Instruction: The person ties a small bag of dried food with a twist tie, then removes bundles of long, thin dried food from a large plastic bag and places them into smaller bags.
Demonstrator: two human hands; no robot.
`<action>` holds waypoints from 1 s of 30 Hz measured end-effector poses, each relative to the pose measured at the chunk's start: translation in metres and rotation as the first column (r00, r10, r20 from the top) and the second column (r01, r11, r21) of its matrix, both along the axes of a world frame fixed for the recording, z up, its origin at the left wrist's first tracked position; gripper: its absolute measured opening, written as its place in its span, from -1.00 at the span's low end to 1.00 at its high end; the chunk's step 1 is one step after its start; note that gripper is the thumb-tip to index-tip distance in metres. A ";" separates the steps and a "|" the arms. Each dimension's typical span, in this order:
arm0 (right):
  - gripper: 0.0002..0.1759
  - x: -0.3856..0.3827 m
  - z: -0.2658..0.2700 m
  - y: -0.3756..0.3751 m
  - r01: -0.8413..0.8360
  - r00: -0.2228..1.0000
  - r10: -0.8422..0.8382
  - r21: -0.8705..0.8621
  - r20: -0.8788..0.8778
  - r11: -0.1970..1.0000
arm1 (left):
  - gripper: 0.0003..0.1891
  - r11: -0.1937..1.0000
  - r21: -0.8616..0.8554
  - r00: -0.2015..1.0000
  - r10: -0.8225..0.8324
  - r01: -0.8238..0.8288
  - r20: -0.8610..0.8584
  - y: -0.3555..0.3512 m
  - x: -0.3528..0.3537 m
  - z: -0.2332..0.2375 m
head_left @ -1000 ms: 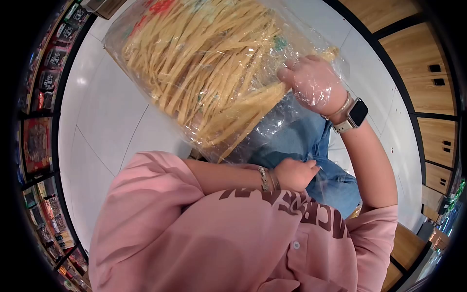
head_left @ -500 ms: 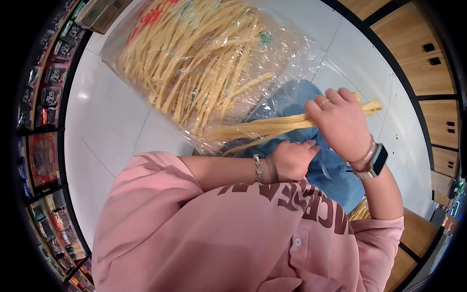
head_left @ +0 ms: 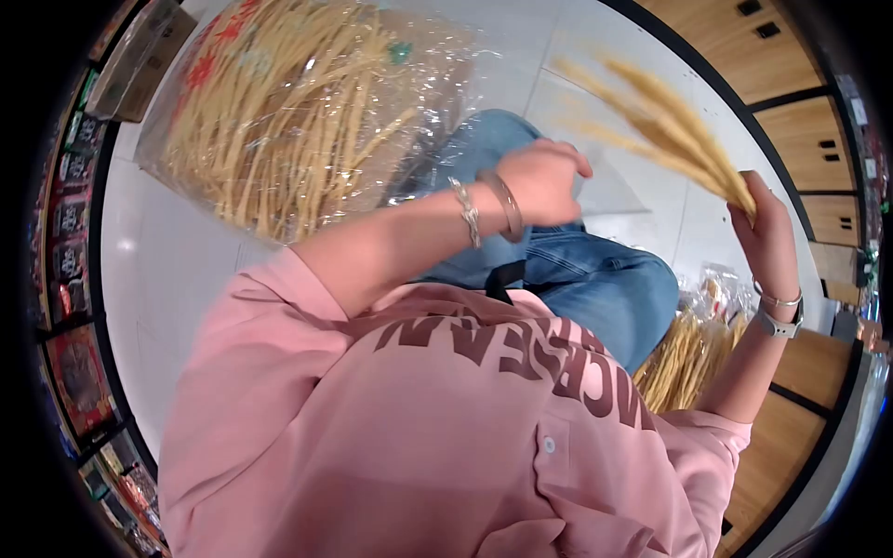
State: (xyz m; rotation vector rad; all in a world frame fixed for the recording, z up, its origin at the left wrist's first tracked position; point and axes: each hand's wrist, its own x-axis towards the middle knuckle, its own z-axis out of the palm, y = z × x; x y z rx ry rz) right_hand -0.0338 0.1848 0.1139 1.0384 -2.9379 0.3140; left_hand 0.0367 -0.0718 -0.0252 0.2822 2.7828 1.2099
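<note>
At the right, my right hand (head_left: 765, 219), with a watch on its wrist, is closed round one end of a bundle of dried yellow strips (head_left: 679, 126). The strips fan out toward the upper left, blurred by motion. Over the jeans, my left hand (head_left: 544, 184), with bracelets at its wrist, has loosely bent fingers, thumb apart, and nothing visible in it. A large clear plastic bag (head_left: 270, 112) of similar strips lies at the upper left, beyond my left forearm. Beside my right forearm is another heap of strips (head_left: 693, 358) with clear plastic.
A cardboard box (head_left: 139, 60) stands at the top left. Shelves of packaged goods (head_left: 70, 214) curve along the left. Wooden cabinets (head_left: 795, 135) line the right side. Pale floor tiles (head_left: 177, 279) lie under the bag.
My right hand has swung right with the bundle, which has come away from the bag. My left hand has risen and moved slightly left. The view has shifted, uncovering more of the right-hand heap.
</note>
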 end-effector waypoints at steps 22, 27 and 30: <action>-0.75 0.007 -0.043 -0.068 0.147 0.907 0.383 -0.984 0.176 0.104 | -0.34 0.982 0.098 0.960 -0.136 0.164 -0.245 0.047 -0.037 0.025; -0.75 0.005 -0.046 -0.066 0.146 0.970 0.160 -0.965 0.183 0.218 | -0.33 0.969 0.046 0.964 -0.235 0.242 -0.122 0.047 -0.061 0.046; -0.75 0.000 -0.043 -0.063 0.152 0.988 -0.067 -0.926 0.137 0.345 | -0.27 0.955 0.026 0.951 -0.290 0.294 -0.111 0.050 -0.083 0.055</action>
